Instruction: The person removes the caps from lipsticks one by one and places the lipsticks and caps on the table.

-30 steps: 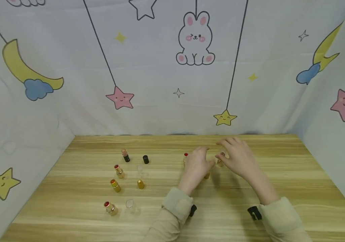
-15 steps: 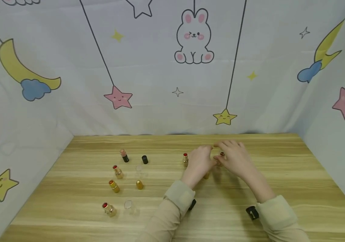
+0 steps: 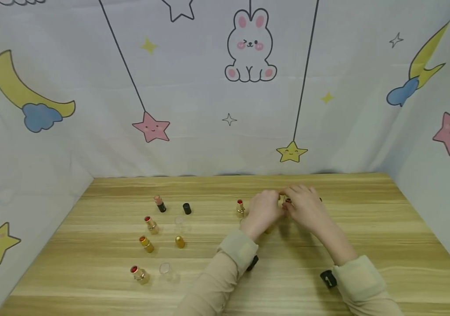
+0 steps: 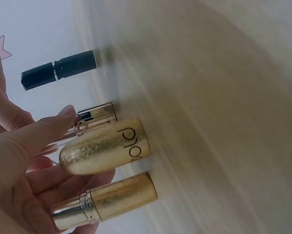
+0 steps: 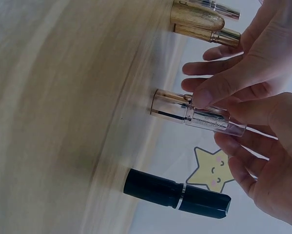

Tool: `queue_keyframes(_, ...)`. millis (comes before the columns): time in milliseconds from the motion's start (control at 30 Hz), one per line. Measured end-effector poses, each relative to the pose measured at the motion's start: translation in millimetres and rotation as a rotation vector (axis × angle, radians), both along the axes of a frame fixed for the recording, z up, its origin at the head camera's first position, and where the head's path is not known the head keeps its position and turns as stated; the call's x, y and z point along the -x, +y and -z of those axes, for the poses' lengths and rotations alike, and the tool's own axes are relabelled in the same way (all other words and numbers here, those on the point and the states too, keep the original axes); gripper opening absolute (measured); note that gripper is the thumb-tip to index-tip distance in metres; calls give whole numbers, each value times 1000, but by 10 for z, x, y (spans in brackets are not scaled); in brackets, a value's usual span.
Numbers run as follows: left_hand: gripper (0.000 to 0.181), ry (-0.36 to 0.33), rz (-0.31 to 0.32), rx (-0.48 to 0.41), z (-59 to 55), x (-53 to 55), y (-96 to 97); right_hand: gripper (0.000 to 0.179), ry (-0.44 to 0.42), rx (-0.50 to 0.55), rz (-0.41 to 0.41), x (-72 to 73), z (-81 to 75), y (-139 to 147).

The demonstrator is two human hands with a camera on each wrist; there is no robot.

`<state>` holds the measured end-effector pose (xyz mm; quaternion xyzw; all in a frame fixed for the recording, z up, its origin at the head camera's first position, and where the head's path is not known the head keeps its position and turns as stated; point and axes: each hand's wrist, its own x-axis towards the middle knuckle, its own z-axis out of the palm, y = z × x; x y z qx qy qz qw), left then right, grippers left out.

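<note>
A lipstick (image 5: 170, 106) with a gold base and a clear cap (image 5: 237, 129) stands upright between my two hands. My right hand (image 3: 307, 205) pinches the cap from above, thumb on one side and fingers on the other. My left hand (image 3: 265, 210) holds the lipstick near its collar, with the thumb tip against it; its other fingers are spread behind. Close to the left hand stand a gold rounded cap (image 4: 107, 146) and a gold lipstick tube (image 4: 124, 197). Beyond the right hand is a black capped lipstick (image 5: 177, 192), mostly hidden in the head view.
On the left stand several uncapped lipsticks, including a pink one (image 3: 160, 203) and a red one (image 3: 139, 274). Beside them are a black cap (image 3: 187, 208), a gold cap (image 3: 180, 242) and a clear cap (image 3: 165, 270). Another red lipstick (image 3: 240, 208) stands left of my left hand.
My hands have drawn together around the lipstick, the left moving right and the right slightly left. The lipsticks on the left stay put while the head view shifts a little.
</note>
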<state>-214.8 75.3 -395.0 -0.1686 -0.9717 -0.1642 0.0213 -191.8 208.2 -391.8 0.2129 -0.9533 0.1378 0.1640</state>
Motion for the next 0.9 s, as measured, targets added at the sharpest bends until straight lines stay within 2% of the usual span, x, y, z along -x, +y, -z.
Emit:
queue_keyframes(167,10,-1,5,-3,14,26,53,25,30,28,-18,1,19,17)
queue_keyframes(467,27,-1,-27,17,59,64,144,20,47,47,-21,-7,25,23)
queue_keyframes(667,29,-11,-23,31,62,72,176,22,43,54,-9,-7,27,44)
queue_keyframes(900,26,31,-5,23,58,54,190,20,70,100,-10,-13,28,79)
